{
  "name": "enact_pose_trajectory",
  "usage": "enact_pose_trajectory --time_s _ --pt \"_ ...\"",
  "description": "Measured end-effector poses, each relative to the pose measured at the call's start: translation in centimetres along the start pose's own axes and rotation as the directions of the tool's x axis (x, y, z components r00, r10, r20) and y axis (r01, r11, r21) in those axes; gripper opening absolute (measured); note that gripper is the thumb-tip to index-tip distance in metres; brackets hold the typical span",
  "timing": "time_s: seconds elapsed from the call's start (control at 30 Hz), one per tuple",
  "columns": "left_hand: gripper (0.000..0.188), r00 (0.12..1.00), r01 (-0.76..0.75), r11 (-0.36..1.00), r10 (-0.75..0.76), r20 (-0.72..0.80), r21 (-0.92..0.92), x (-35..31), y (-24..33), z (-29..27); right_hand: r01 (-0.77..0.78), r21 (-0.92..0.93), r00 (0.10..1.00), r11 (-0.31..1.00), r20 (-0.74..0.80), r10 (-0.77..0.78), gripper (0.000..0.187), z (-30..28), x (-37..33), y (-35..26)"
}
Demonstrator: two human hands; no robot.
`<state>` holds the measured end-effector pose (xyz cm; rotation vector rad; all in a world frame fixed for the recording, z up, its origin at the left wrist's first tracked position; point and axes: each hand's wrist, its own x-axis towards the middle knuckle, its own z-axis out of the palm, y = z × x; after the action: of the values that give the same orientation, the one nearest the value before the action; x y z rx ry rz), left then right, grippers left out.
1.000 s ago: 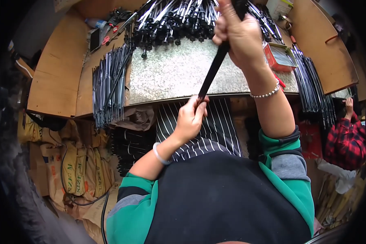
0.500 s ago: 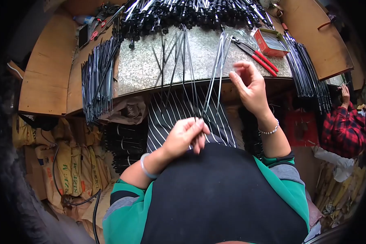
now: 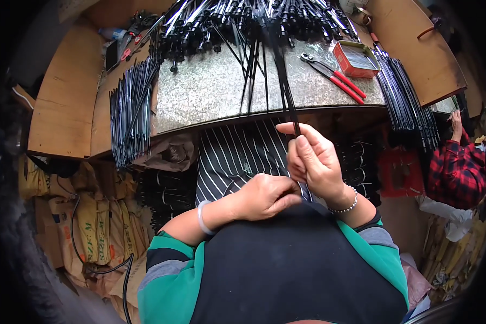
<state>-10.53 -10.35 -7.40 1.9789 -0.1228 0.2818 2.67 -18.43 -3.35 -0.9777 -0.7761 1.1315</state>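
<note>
Gripping rods (image 3: 287,92), seemingly several: right hand (image 3: 317,162), open earlier.

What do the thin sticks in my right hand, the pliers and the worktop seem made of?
Sticks: dark, smooth finish; coated metal or plastic, too blurred to tell.
Pliers: probably a steel head, from its grey shine, with smooth red plastic or rubber grips.
Worktop: possibly galvanised metal, judging by its mottled silvery surface.

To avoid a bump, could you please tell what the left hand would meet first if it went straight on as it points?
The left hand would likely meet the heel of the bare right hand first, though depth is unclear.
</note>
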Motion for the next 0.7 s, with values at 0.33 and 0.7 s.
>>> enact_pose_trajectory --time_s 0.33,0.7 --pt "0.090 0.713 -0.082 0.954 0.258 -0.651 0.289 8.7 0.6 -13.7 -0.076 0.190 0.983 0.979 0.181 0.041 0.035 -1.5 -1.1 -1.3" --pt "0.031 0.592 -0.191 0.947 0.320 -0.740 0.257 9.8 2.2 -14.6 -0.065 0.098 0.979 0.993 0.197 0.045 0.042 -1.0 -0.6 -1.9"
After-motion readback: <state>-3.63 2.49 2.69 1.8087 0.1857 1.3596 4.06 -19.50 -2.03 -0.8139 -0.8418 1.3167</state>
